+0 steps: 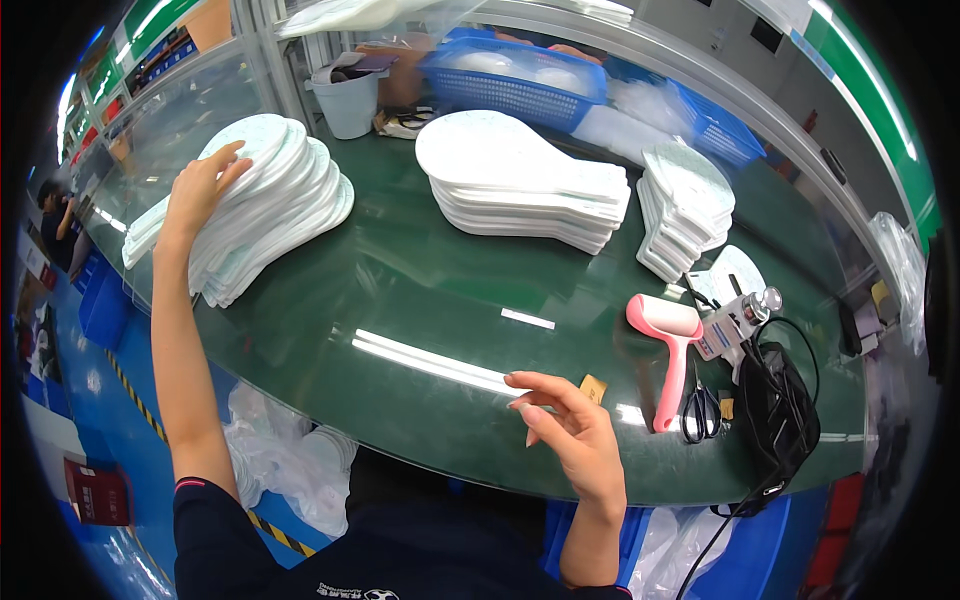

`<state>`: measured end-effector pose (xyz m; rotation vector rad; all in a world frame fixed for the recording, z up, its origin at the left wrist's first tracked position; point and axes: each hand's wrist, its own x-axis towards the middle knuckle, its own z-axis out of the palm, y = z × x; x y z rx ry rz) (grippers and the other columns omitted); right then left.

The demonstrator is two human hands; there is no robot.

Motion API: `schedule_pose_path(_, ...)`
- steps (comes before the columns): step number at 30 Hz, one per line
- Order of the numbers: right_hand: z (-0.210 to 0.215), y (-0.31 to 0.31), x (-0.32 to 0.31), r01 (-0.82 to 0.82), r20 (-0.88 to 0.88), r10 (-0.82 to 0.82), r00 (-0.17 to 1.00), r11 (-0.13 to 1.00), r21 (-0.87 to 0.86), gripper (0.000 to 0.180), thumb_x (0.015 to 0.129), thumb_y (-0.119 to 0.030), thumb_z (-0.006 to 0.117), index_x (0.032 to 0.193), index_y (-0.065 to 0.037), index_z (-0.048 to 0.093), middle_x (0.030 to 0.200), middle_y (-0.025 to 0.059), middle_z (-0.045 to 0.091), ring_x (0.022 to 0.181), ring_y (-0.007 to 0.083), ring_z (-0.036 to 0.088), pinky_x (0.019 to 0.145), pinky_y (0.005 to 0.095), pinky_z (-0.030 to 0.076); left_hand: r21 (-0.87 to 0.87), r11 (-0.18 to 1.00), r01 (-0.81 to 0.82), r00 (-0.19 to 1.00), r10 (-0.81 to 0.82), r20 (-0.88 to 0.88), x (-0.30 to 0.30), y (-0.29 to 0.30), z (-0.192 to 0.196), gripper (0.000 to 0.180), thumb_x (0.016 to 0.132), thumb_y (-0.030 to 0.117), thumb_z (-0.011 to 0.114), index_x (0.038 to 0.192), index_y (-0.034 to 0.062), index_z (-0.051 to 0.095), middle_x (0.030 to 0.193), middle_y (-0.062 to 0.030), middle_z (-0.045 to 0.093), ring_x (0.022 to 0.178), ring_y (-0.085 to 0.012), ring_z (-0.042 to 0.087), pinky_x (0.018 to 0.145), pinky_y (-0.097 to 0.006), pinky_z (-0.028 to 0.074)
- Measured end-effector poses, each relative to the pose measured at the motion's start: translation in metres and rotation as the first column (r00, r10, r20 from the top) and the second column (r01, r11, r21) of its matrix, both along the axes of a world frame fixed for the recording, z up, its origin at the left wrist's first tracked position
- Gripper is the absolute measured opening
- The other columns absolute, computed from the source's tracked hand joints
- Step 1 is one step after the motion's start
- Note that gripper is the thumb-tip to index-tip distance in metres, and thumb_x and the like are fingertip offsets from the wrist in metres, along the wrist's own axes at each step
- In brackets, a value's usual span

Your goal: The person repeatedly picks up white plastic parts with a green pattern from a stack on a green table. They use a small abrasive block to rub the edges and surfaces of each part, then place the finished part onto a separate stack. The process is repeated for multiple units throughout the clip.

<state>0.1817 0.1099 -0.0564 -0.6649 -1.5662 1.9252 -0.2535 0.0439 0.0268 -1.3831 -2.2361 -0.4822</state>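
the fingers of the left hand point(203, 188) lie over the top of the fanned stack point(285, 215) of white, paddle-shaped pads. thumb and forefinger are parted; the other fingers are partly hidden, so i cannot tell whether they have hold of a pad's edge. the light contact looks suited to steadying soft layers without creasing them. below these fingers the pads slant in uneven steps, which probably makes single edges easier to find.

the fingers of the right hand point(580, 440) are half curled, thumb apart from forefinger, with nothing seen between them. they hang above the near part of the green bench point(430, 290), seemingly free for whatever the left fingers handle.

beyond the right fingers sits a neater stack point(510, 190), its narrow ends aligned to the right, perhaps to keep the count and direction regular. farther to their right is a smaller stack point(685, 205), likely set apart as a separate batch. a white strip point(527, 319) lies just beyond the right fingertips.

to the right of those fingers, the pink lint roller point(672, 350) and the scissors point(701, 412) rest side by side, handles toward the person, presumably for easy pick-up.
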Motion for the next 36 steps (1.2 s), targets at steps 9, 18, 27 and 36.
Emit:
schedule_pose_path(9, 0.001, -0.005, 0.007, -0.014, 0.005, 0.014, 1.000, 1.000, -0.011, 0.027, 0.080, -0.004, 0.051, 0.107, 0.000, 0.051, 0.107, 0.0084, 0.052, 0.088, 0.0099, 0.050, 0.061, 0.0194, 0.042, 0.477, 0.878, -0.037, 0.982, 0.120, -0.144, -0.017, -0.014, 0.023, 0.025, 0.084, 0.029, 0.047, 0.097, 0.0106, 0.058, 0.086, -0.0165, 0.060, 0.073, -0.0280, 0.059, 0.068, -0.032, 0.044)
schedule_pose_path(18, 0.011, -0.029, -0.018, -0.116, -0.133, 0.135, 0.982, 0.984, 0.138, 0.071, 0.075, 0.003, 0.053, 0.131, -0.006, 0.010, 0.119, 0.0174, 0.042, 0.103, 0.0214, 0.048, 0.080, 0.0284, 0.042, 0.633, 0.759, 0.153, 0.987, -0.155, -0.053, 0.166, 0.002, 0.022, 0.016, 0.079, 0.012, 0.057, 0.092, 0.0042, 0.060, 0.075, -0.0056, 0.061, 0.059, -0.0062, 0.052, 0.057, -0.020, 0.042)
schedule_pose_path(27, 0.000, -0.048, -0.033, 0.080, -0.579, -0.149, 0.801, 0.987, -0.142, 0.101, 0.066, -0.010, 0.066, 0.130, -0.011, -0.012, 0.129, 0.0188, 0.023, 0.121, 0.0321, 0.024, 0.099, 0.0422, 0.020, 0.241, 0.532, 0.812, 0.499, -0.846, 0.187, 0.259, -0.020, -0.035, 0.030, 0.070, 0.015, 0.063, 0.098, 0.0063, 0.058, 0.088, -0.0088, 0.059, 0.072, -0.0190, 0.061, 0.053, -0.025, 0.050)
schedule_pose_path(36, 0.013, -0.037, -0.006, 0.323, -0.541, -0.439, 0.717, 0.897, -0.300, 0.048, 0.089, -0.036, 0.025, 0.126, -0.006, 0.022, 0.111, 0.0154, 0.045, 0.083, 0.0250, 0.052, 0.081, 0.0506, 0.040, 0.643, 0.713, 0.281, -0.054, -0.657, 0.752, 0.248, -0.024, -0.055, 0.060, 0.072, -0.004, 0.057, 0.125, -0.0029, 0.027, 0.116, -0.0174, 0.046, 0.106, -0.0253, 0.047, 0.091, -0.035, 0.035)
